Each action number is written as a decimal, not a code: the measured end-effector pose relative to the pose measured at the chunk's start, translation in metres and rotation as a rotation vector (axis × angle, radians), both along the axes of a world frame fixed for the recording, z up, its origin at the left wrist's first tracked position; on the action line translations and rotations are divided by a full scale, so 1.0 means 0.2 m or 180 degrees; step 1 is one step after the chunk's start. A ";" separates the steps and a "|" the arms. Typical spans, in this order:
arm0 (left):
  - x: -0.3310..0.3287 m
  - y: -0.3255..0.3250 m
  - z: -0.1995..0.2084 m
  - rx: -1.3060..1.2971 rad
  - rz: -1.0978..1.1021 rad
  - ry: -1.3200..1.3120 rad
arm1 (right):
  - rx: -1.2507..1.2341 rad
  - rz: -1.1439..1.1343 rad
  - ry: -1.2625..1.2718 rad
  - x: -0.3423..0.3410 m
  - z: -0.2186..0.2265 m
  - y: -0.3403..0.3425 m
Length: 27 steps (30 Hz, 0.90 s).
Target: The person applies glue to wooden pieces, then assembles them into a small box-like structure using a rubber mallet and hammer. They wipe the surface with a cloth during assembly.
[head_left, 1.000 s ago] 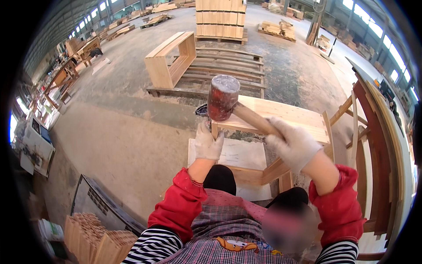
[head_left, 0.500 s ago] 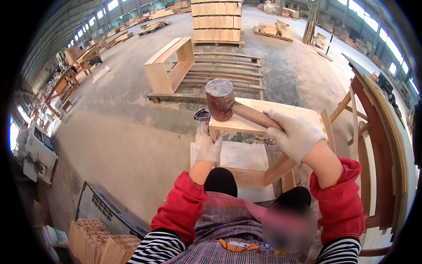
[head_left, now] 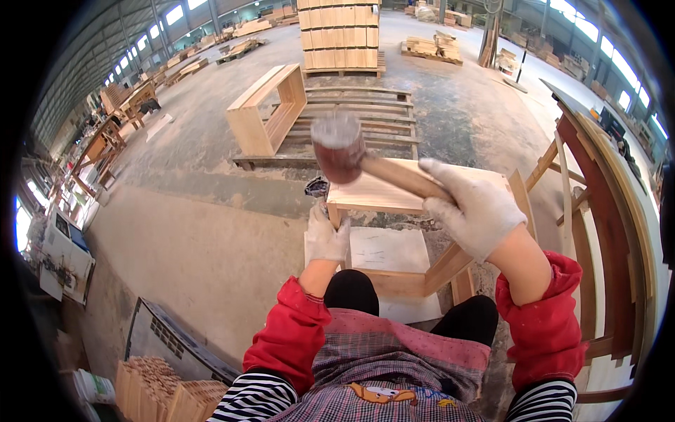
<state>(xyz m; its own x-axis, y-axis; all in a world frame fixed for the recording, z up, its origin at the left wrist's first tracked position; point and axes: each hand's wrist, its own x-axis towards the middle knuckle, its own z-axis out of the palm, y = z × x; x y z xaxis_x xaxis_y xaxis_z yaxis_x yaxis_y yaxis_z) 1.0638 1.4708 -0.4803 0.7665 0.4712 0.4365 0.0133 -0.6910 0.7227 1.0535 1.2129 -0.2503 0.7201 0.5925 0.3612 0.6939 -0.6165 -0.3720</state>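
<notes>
Here, in the head view, the wooden frame (head_left: 422, 204) stands on the concrete floor (head_left: 211, 232) just before the person's knees. The right hand (head_left: 472, 209), in a white glove, is wrapped tight around the wooden handle of a mallet (head_left: 339, 148), whose dark red head is blurred above the frame's near-left corner. The left hand (head_left: 325, 235), also gloved, is closed on the frame's left upright just under that corner. Beyond the frame lies a pallet (head_left: 351, 119) bearing an open wooden box (head_left: 267, 109). Well left of the frame, by the person's side, short wood blocks (head_left: 151, 387) stand bundled.
</notes>
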 end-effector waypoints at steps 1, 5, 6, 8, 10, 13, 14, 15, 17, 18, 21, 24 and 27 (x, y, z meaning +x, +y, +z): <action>-0.01 0.00 0.00 -0.0060 0.0020 0.0110 | 0.0231 -0.0029 0.0193 -0.02 0.01 0.01; 0.02 -0.01 -0.05 0.0075 -0.0068 -0.0082 | 0.0681 -0.0131 0.0521 -0.08 -0.09 0.05; 0.02 -0.02 -0.05 0.0007 -0.0165 -0.0121 | 0.0684 -0.0161 0.0494 -0.07 -0.15 0.05; 0.00 0.00 -0.01 0.0052 -0.0168 -0.0165 | -0.0283 -0.0104 0.0546 0.00 -0.15 0.00; -0.02 -0.01 0.00 0.0175 -0.0080 -0.0170 | -0.0570 -0.0149 0.0550 0.03 -0.11 -0.03; -0.02 0.01 -0.02 0.0075 -0.0041 -0.0186 | -0.0226 -0.0413 0.0275 0.01 -0.07 -0.09; -0.02 0.01 -0.02 0.0036 -0.0096 -0.0108 | -0.0096 -0.0477 0.0117 0.01 -0.08 -0.12; -0.02 0.01 -0.01 -0.0005 -0.0151 -0.0030 | 0.0038 -0.0543 0.0306 0.01 -0.09 -0.13; -0.03 0.01 0.00 -0.0028 -0.0245 0.0058 | 0.0347 -0.0672 0.0682 0.01 -0.10 -0.15; -0.03 0.01 0.00 -0.0034 -0.0287 0.0070 | 0.0107 -0.0723 0.0690 0.02 -0.12 -0.17; -0.04 0.09 -0.01 0.0046 -0.0690 -0.0025 | -0.0279 -0.0782 0.0655 0.03 -0.18 -0.21; -0.01 0.21 -0.11 -0.0388 -0.1357 -0.0359 | -0.0150 -0.0710 0.0661 0.04 -0.20 -0.22; -0.02 0.19 -0.02 -0.2181 -0.1627 -0.0467 | 0.0004 -0.0700 0.0703 0.05 -0.24 -0.23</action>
